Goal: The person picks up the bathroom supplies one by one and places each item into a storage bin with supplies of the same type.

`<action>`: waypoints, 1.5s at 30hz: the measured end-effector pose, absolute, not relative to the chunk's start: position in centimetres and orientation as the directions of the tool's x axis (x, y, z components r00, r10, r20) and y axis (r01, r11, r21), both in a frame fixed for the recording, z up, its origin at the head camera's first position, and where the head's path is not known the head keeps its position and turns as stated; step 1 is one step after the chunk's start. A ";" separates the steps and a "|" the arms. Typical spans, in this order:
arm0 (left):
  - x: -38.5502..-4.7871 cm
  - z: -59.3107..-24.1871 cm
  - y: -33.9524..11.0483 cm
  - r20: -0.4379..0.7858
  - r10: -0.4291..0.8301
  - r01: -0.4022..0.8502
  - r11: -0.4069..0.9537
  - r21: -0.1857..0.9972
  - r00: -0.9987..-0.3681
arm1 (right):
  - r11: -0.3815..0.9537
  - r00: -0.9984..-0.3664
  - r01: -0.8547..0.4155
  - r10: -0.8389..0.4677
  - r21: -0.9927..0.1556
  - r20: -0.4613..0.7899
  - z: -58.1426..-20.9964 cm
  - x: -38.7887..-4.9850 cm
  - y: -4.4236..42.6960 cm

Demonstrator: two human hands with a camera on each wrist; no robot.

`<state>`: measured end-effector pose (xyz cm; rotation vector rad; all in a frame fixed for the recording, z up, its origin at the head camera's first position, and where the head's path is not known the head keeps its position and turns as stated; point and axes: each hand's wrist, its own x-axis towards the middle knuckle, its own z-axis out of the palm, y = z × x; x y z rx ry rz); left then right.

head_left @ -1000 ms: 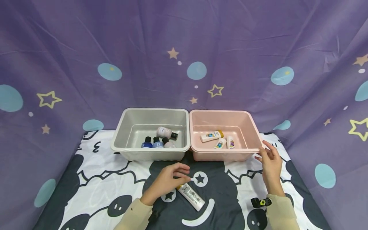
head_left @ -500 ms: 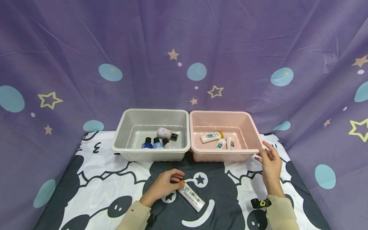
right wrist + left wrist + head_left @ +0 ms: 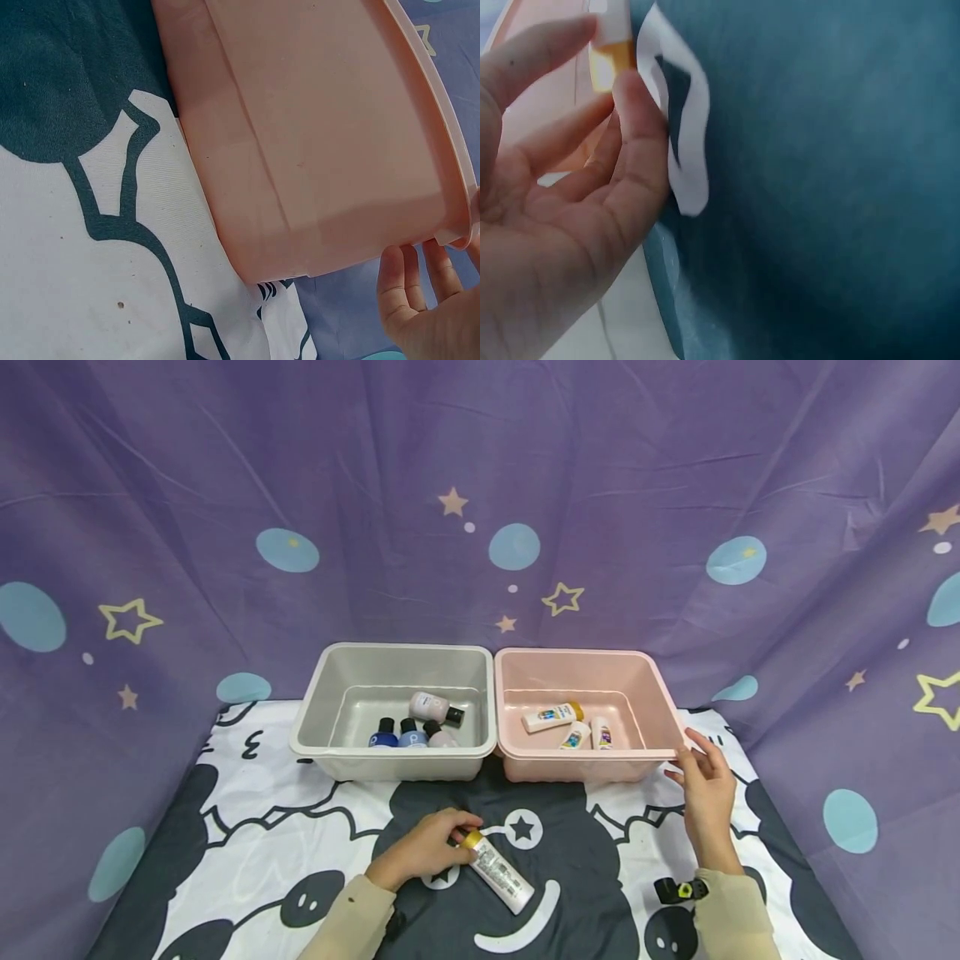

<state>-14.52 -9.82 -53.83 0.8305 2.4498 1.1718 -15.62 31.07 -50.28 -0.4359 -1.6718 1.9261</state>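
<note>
A white tube with a gold cap and printed text lies slantwise on the dark part of the cloth. My left hand pinches it at the cap end, thumb on the near side and fingers beyond. In the left wrist view, the gold cap shows between thumb and fingertips; most of the tube is out of frame. At the front right corner of the pink bin, my right hand grips the rim. The right wrist view shows its fingers under that rim, the thumb mostly cut off.
Inside the pink bin lie a small gold-capped tube and two small white tubes or bottles. A grey bin stands against its left side, with several black-capped nail polish bottles. Behind both hangs a purple curtain.
My left hand has shifted slightly, from above the tube's cap to a pinch around it. The tube stays almost in place. The right hand keeps still at the pink bin's corner.
</note>
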 end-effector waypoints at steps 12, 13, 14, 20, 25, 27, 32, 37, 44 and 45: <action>-14.8 -53.4 -10.5 -0.073 0.652 0.356 0.500 0.790 -0.754 | -0.073 -0.792 -0.185 0.602 -0.980 0.104 -50.2 -15.7 31.1; -14.8 -53.4 -10.5 -0.082 0.649 0.345 0.502 0.793 -0.757 | -0.072 -0.790 -0.184 0.604 -0.980 0.104 -50.2 -15.7 31.1; -14.8 -53.4 -10.5 -0.089 0.645 0.335 0.504 0.796 -0.759 | -0.074 -0.789 -0.185 0.606 -0.980 0.103 -50.2 -15.7 31.1; -14.8 -53.6 -10.6 -0.106 0.639 0.295 0.488 0.821 -0.762 | -0.072 -0.792 -0.181 0.602 -0.981 0.102 -50.1 -15.8 31.2; -14.6 -53.6 -10.7 -0.094 0.648 0.249 0.418 0.873 -0.756 | -0.073 -0.793 -0.184 0.601 -0.980 0.104 -50.2 -15.8 31.2; -14.6 -53.6 -10.7 -0.095 0.642 0.224 0.398 0.890 -0.761 | -0.073 -0.791 -0.185 0.602 -0.980 0.105 -50.2 -15.8 31.2; -14.4 -53.6 -10.6 -0.128 0.628 0.127 0.345 0.930 -0.768 | -0.074 -0.793 -0.175 0.601 -0.982 0.096 -50.2 -15.8 31.2; -14.0 -53.3 -10.3 -0.171 0.632 -0.001 0.260 0.965 -0.756 | -0.083 -0.793 -0.168 0.604 -0.982 0.084 -50.2 -15.7 31.0; -13.6 -52.8 -10.0 -0.202 0.644 -0.155 0.129 0.979 -0.738 | -0.083 -0.794 -0.158 0.603 -0.984 0.076 -50.3 -15.6 31.0; -13.5 -52.8 -9.9 -0.203 0.644 -0.161 0.124 0.979 -0.738 | -0.085 -0.794 -0.159 0.603 -0.984 0.077 -50.3 -15.6 31.0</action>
